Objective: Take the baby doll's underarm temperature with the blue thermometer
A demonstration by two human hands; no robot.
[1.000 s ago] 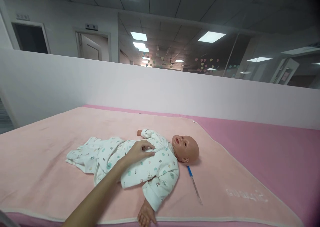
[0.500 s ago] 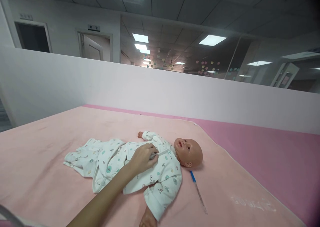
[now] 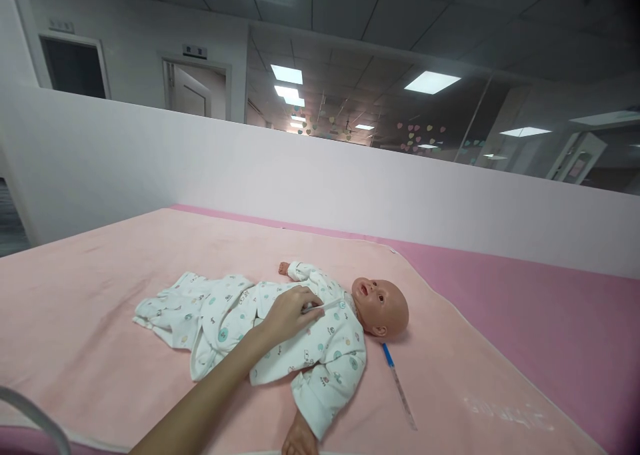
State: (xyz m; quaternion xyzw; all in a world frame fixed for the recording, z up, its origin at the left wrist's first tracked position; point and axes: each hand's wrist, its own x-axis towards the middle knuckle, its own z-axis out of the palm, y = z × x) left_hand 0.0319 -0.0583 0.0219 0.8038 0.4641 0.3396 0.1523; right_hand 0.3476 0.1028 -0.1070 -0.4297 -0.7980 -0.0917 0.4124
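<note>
Grip: left hand point(image 3: 290, 313) on the chest of the doll point(image 3: 333, 338), fingers bent, thumb on the near side. Something pale shows between thumb and fingers; cannot tell whether they pinch cloth or just rest against it.
Doll: on its back mid-blanket, head point(image 3: 385, 308) to the right, mouth parted, arms out to both sides. The near hand point(image 3: 300, 438) lies at the blanket's near edge; the far one point(image 3: 283, 268) points to the wall side.
Clothes: white with small prints point(image 3: 225, 321), front edges loose at the waist, lower part spread off to the left.
In the way: forearm point(image 3: 210, 395) slants over the doll's near flank and hides some of the clothes; the bent fingers cover the bit of chest they work at.
Stick: slim, clear, blue-ended point(image 3: 401, 388), on the blanket, blue end just beside the head, other end toward the near edge.
Blanket: peach, pale-edged point(image 3: 450, 355), faint white lettering point(image 3: 507, 413) at right, too blurred to read.
Mat: pink point(image 3: 540, 315), showing beyond the blanket.
Near left: curved grey tube point(image 3: 37, 415), well apart from the doll.
Behind: white wall point(image 3: 320, 181); above it, heart stickers point(image 3: 415, 135), ceiling lights point(image 3: 433, 82), a half-open door point(image 3: 190, 93).
</note>
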